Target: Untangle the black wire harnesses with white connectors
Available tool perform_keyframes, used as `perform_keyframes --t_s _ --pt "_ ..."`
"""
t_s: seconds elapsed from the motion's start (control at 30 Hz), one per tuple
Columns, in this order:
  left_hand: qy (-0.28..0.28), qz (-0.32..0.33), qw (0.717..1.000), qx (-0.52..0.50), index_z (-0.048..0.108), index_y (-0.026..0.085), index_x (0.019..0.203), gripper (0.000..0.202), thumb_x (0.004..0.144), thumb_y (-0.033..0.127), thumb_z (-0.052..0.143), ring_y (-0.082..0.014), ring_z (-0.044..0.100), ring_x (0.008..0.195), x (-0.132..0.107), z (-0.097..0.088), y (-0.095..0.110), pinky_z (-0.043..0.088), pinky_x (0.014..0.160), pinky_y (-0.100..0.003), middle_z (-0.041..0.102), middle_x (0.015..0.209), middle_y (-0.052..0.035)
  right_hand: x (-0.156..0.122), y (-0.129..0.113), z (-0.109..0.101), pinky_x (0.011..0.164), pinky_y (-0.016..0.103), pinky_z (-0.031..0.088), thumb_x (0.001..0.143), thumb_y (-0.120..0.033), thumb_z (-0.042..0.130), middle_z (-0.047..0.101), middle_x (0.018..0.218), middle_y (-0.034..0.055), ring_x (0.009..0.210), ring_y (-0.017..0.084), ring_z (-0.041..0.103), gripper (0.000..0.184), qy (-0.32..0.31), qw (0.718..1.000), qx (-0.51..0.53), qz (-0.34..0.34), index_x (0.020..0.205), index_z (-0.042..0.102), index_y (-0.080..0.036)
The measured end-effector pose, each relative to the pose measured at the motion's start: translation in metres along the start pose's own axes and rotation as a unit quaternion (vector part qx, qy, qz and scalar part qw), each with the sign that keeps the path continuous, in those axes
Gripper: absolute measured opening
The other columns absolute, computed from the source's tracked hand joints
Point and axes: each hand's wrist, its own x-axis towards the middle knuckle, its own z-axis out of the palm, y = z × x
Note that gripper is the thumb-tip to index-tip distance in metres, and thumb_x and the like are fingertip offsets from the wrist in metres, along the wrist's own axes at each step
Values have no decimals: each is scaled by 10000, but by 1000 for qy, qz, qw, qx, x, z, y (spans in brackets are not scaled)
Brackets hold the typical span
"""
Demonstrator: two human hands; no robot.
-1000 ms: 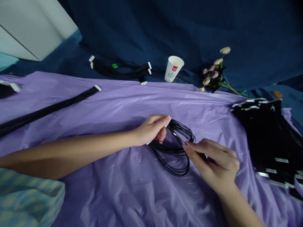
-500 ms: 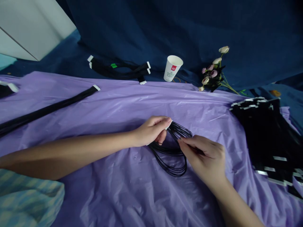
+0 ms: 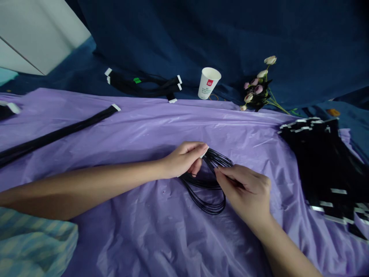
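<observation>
Grasping the white flat connector [image 3: 204, 152] of a looped bundle of thin black wires [image 3: 205, 185], the left hand [image 3: 186, 159] presses its thumb along the connector's outer side, its other fingers curled beneath. From this grip the wires fan out towards the right hand [image 3: 246, 190], then bend round and return below the left fingers, the lowest loops hanging nearer the wearer than either hand. Thumb and forefinger of the right hand are pinched together at the wires, its remaining fingers folded inward; whether one strand or several lie in the pinch cannot be told. The bundle thus occupies the space between the two hands, above a wrinkled, glossy purple sheet [image 3: 144, 227].

To the left of the left hand, a long flat black cable [image 3: 59, 136] with a white end lies slantwise on the sheet. Beyond the left hand, a black cable bundle with white ends and a green tag [image 3: 144, 84] rests on dark blue cloth [image 3: 173, 34]. Beyond both hands stands a white paper cup [image 3: 208, 84] with a red label; to its right lie pink and cream flowers [image 3: 256, 91]. Right of the right hand is a broad pile of black cables with white connectors [image 3: 319, 161].
</observation>
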Motion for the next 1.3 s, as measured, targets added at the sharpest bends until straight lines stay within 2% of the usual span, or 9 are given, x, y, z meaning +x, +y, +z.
perform_keyframes --t_s 0.27,0.67,0.87,1.0,1.1,1.3 --pt "7 -24 1000 -11 436 181 689 387 950 464 398 -61 404 368 1 0 2 312 405 -169 478 414 51 -4 1 1 453 206 366 839 -52 590 499 543 -23 450 69 439 119 -1 995 -53 -86 778 638 -142" --pt "23 -26 999 14 449 177 683 418 955 489 389 -62 423 382 1 1 2 326 420 -167 498 423 40 -9 5 1 500 231 369 876 -80 575 532 576 -8 507 88 505 144 -17 981 -135 -137 769 654 -135" --pt "41 -32 999 13 442 177 666 417 946 482 392 -61 413 365 1 4 5 301 406 -165 492 408 39 -9 7 4 501 220 353 887 -96 566 497 557 -17 489 76 471 232 -7 983 -127 -134 668 617 -150" --pt "51 -33 998 -3 446 179 665 417 930 499 420 -68 433 366 1 5 4 297 403 -170 498 413 37 -10 9 7 500 208 370 885 -93 555 504 560 -16 484 79 469 183 7 990 -98 -98 741 656 -144" --pt "58 -32 998 -5 446 181 665 417 916 514 439 -71 433 362 1 6 3 283 395 -174 495 412 37 -9 11 8 513 195 398 883 -94 545 561 597 -1 517 84 524 151 16 996 -60 -68 802 666 -135" --pt "87 -23 996 10 439 190 689 421 887 561 452 -77 413 354 1 9 2 281 396 -185 483 411 44 -6 21 15 572 201 441 899 -127 524 631 657 24 590 112 602 169 13 998 -7 -58 815 668 -151"
